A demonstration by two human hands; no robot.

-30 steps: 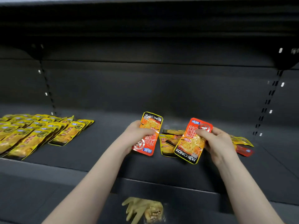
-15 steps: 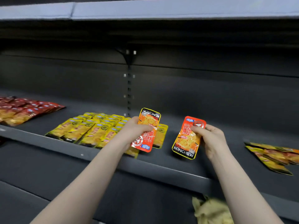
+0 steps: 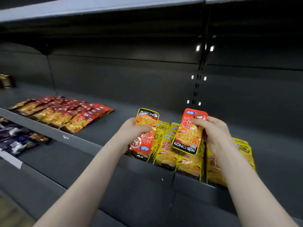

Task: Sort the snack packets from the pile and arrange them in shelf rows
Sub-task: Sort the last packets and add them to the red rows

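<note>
My left hand (image 3: 132, 130) grips an orange-red snack packet (image 3: 145, 128) held upside down, its label reading backwards at the top. My right hand (image 3: 213, 133) pinches a second orange-red packet (image 3: 190, 135) by its upper edge, label "KONCHEW" at the bottom. Both packets hang above rows of yellow packets (image 3: 165, 154) laid flat on the dark shelf (image 3: 105, 128). Further left on the same shelf lie neat rows of red packets (image 3: 65, 112).
A lower shelf at the left carries dark blue and purple packets (image 3: 18, 138). A slotted upright (image 3: 196, 89) runs up the dark back panel. The shelf above (image 3: 98, 7) overhangs the top. Bare shelf surface lies between the red and yellow rows.
My view has swung left along the shelf: the yellow rows now sit under my hands and the red rows have come closer. Both hands still hold their packets.
</note>
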